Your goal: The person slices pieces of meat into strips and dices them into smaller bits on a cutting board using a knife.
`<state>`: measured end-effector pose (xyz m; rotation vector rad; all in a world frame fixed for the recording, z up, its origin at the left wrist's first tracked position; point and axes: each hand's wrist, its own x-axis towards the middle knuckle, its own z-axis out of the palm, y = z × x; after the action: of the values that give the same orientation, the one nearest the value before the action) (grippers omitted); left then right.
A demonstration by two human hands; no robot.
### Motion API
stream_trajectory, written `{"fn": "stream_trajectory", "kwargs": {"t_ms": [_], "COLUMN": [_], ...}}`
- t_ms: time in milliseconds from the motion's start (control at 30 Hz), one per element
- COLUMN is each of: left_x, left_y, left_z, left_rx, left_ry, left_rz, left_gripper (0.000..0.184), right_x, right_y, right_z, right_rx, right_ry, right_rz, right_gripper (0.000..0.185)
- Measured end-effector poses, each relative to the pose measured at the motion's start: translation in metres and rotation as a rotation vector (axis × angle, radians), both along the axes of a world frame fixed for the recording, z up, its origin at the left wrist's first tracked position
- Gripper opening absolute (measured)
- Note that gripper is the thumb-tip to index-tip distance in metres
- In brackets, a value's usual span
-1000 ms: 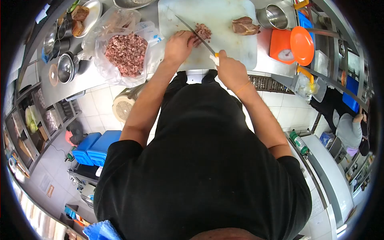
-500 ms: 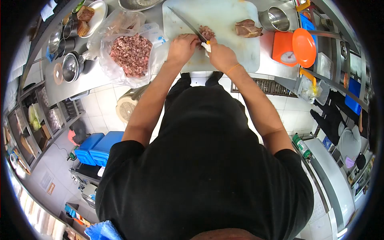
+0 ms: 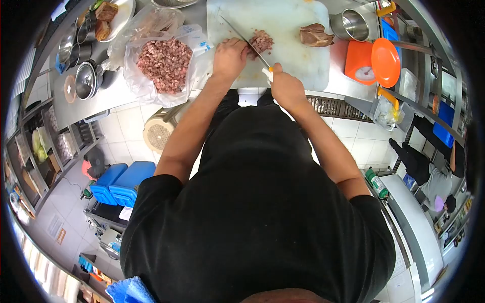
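Note:
My right hand (image 3: 287,90) is closed round the handle of a long knife (image 3: 246,42), with a white wrapping near the yellow part of the grip. The blade slants up and left across the pale cutting board (image 3: 288,65). On the blade's left side, my left hand (image 3: 231,58) has its fingers bent and pressed on a piece of meat, mostly hidden under the fingertips. Small diced meat (image 3: 262,40) lies in a heap just right of the blade. Farther right on the board rests a larger brown chunk of meat (image 3: 316,35).
Left of the board sits an open plastic bag of diced meat (image 3: 165,65). Metal bowls (image 3: 89,81) and a white plate (image 3: 124,15) are farther left. A steel pot (image 3: 349,25) and an orange scale (image 3: 359,63) stand at right. Another person (image 3: 437,182) is at far right.
My right hand has drawn the knife back toward my body and slightly right. More of the diced heap shows beside the blade. My left hand stays almost in place.

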<state>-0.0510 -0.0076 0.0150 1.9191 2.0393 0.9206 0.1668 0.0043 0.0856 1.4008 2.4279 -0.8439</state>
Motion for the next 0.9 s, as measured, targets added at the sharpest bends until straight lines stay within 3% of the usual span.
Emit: {"fn": "stream_trajectory", "kwargs": {"t_ms": [267, 533, 767, 900], "left_x": [0.0, 0.005, 0.01, 0.005], "left_y": [-0.005, -0.021, -0.019, -0.017], "left_z": [0.008, 0.017, 0.009, 0.014], "left_rx": [0.024, -0.049, -0.034, -0.04], "left_ry": [0.012, 0.02, 0.026, 0.012], "left_rz": [-0.025, -0.001, 0.019, -0.02], "left_gripper": [0.012, 0.013, 0.01, 0.014], "right_x": [-0.021, 0.007, -0.003, -0.021], "right_y": [0.033, 0.003, 0.004, 0.028], "right_z": [-0.018, 0.033, -0.024, -0.022], "right_rx": [0.068, 0.062, 0.111, 0.111], "right_ry": [0.095, 0.009, 0.051, 0.102], "right_rz": [0.033, 0.093, 0.073, 0.113], "right_gripper": [0.038, 0.028, 0.028, 0.03]}}
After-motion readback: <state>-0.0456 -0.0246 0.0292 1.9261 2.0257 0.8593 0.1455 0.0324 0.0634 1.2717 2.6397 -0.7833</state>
